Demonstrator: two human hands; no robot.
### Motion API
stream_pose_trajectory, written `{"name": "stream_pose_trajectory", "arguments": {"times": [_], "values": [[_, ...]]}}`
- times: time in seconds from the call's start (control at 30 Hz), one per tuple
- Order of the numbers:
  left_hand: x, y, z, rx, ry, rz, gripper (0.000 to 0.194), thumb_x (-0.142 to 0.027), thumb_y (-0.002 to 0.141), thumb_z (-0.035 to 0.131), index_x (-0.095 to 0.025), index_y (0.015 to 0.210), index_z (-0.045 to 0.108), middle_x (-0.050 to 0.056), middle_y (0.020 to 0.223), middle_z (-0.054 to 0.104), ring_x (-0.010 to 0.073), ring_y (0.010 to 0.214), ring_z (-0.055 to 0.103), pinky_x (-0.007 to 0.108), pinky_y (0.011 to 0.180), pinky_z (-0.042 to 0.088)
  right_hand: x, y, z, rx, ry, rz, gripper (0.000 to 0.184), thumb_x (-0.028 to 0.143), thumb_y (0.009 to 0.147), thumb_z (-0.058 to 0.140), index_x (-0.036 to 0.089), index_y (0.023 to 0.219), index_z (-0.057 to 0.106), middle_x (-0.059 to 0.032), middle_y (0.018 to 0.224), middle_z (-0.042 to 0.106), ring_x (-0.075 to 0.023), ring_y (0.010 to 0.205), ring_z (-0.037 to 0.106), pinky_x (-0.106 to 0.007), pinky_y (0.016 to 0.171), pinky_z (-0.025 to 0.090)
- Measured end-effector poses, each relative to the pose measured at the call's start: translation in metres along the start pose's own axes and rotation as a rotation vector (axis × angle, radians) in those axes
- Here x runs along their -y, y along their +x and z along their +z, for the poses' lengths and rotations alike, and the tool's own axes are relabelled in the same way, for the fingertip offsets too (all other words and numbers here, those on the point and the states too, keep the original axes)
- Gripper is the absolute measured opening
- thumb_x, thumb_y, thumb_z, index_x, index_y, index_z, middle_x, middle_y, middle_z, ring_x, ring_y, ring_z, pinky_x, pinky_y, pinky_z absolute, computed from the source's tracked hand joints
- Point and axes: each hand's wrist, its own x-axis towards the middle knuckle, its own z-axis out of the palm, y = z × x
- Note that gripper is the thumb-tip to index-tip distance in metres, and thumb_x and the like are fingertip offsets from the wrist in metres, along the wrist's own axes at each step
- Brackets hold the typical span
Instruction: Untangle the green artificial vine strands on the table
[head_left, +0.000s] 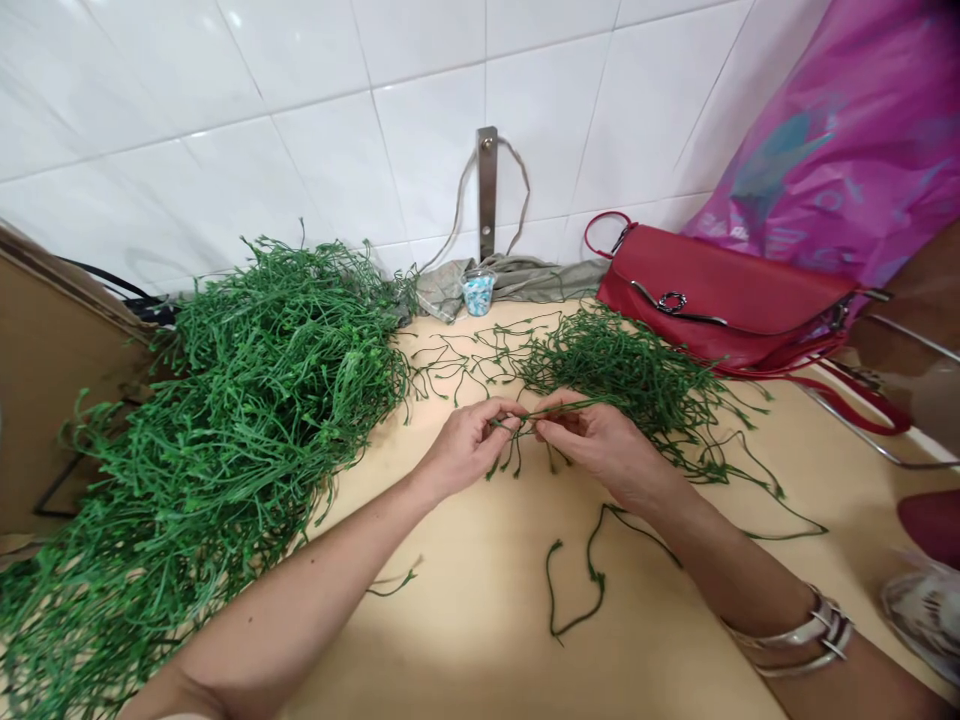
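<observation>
My left hand (466, 447) and my right hand (606, 450) meet near the middle of the table, fingertips almost touching. Both pinch thin green cords (559, 408); several short ends hang below the fingers. How the strands cross between the fingertips is too small to make out. A big heap of bright green cords with small tufted ends (277, 370) lies left of my left hand. Just beyond my right hand is a smaller pile of darker green knotted cords (622, 365). One knotted cord (598, 577) lies loose on the table, partly under my right forearm.
Behind my hands, a small clear cup with blue and white pieces (478, 293) stands by a grey cloth (544, 278). A red handbag (720, 285) and a purple plastic bag (840, 140) are at the right. A cardboard box (60, 400) borders the left side; a tiled wall (315, 80) rises behind.
</observation>
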Motion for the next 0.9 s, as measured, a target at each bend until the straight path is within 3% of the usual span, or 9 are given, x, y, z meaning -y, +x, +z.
{"name": "stream_pose_trajectory", "arguments": {"times": [0.13, 0.23, 0.37, 0.43, 0.5, 0.6, 0.77, 0.9], "values": [[-0.005, 0.002, -0.004, 0.053, 0.134, 0.062, 0.025, -0.032, 0.096, 0.054, -0.017, 0.091, 0.073, 0.001, 0.074, 0.064, 0.0116, 0.064, 0.048, 0.024, 0.062, 0.035, -0.002, 0.001, -0.001, -0.075, -0.376, -0.194, 0.016, 0.026, 0.084, 0.054, 0.020, 0.082, 0.069, -0.0070, 0.085, 0.074, -0.0201, 0.074, 0.067, -0.031, 0.069, 0.050], [-0.006, 0.004, -0.005, 0.103, 0.142, 0.035, 0.030, -0.039, 0.097, 0.052, -0.016, 0.091, 0.071, -0.001, 0.075, 0.063, 0.0108, 0.064, 0.046, 0.023, 0.062, 0.034, -0.002, 0.003, 0.001, -0.125, -0.558, -0.245, 0.019, 0.024, 0.086, 0.052, 0.021, 0.078, 0.069, -0.0089, 0.087, 0.075, -0.0223, 0.078, 0.069, -0.032, 0.071, 0.052], [-0.008, 0.001, -0.005, 0.099, 0.021, -0.026, 0.035, -0.046, 0.097, 0.051, -0.015, 0.090, 0.067, -0.005, 0.061, 0.048, 0.0090, 0.055, 0.037, 0.023, 0.055, 0.028, -0.005, 0.007, -0.009, -0.149, -0.524, -0.212, 0.024, 0.028, 0.089, 0.052, 0.022, 0.074, 0.069, -0.0057, 0.075, 0.074, -0.0222, 0.074, 0.071, -0.031, 0.070, 0.053], [-0.010, -0.003, -0.005, 0.106, -0.075, -0.065, 0.039, -0.052, 0.096, 0.053, -0.016, 0.091, 0.065, -0.007, 0.057, 0.041, 0.0082, 0.051, 0.033, 0.022, 0.051, 0.026, -0.008, 0.010, -0.023, -0.258, -0.483, -0.163, 0.021, 0.027, 0.087, 0.053, 0.021, 0.078, 0.071, -0.0046, 0.071, 0.073, -0.0213, 0.069, 0.069, -0.031, 0.067, 0.053], [-0.011, -0.006, -0.006, 0.113, -0.161, -0.096, 0.043, -0.058, 0.094, 0.054, -0.016, 0.091, 0.064, -0.008, 0.056, 0.040, 0.0076, 0.048, 0.032, 0.022, 0.049, 0.026, -0.012, 0.013, -0.039, -0.397, -0.413, -0.144, 0.019, 0.026, 0.087, 0.054, 0.020, 0.088, 0.072, -0.0049, 0.076, 0.075, -0.0204, 0.070, 0.070, -0.031, 0.069, 0.053], [-0.010, -0.008, -0.004, 0.070, -0.281, -0.120, 0.047, -0.063, 0.092, 0.055, -0.017, 0.091, 0.062, -0.006, 0.061, 0.045, 0.0072, 0.051, 0.037, 0.020, 0.049, 0.031, -0.018, 0.015, -0.051, -0.499, -0.406, -0.189, 0.023, 0.027, 0.088, 0.055, 0.019, 0.101, 0.072, -0.0077, 0.091, 0.077, -0.0221, 0.083, 0.072, -0.034, 0.076, 0.055], [-0.004, -0.002, 0.004, -0.041, -0.436, -0.115, 0.049, -0.065, 0.085, 0.064, -0.017, 0.091, 0.056, -0.005, 0.063, 0.052, 0.0077, 0.056, 0.049, 0.020, 0.056, 0.041, -0.010, 0.010, -0.035, -0.543, -0.701, -0.367, 0.027, 0.022, 0.089, 0.050, 0.019, 0.101, 0.073, -0.0136, 0.103, 0.072, -0.0288, 0.102, 0.068, -0.044, 0.093, 0.052], [-0.002, -0.001, 0.009, -0.069, -0.499, -0.097, 0.050, -0.064, 0.081, 0.070, -0.017, 0.092, 0.056, -0.004, 0.067, 0.059, 0.0085, 0.060, 0.056, 0.022, 0.061, 0.046, 0.008, 0.001, -0.013, -0.424, -0.629, -0.347, 0.025, 0.034, 0.095, 0.051, 0.020, 0.091, 0.072, -0.0096, 0.091, 0.074, -0.0265, 0.091, 0.067, -0.042, 0.089, 0.051]]}}
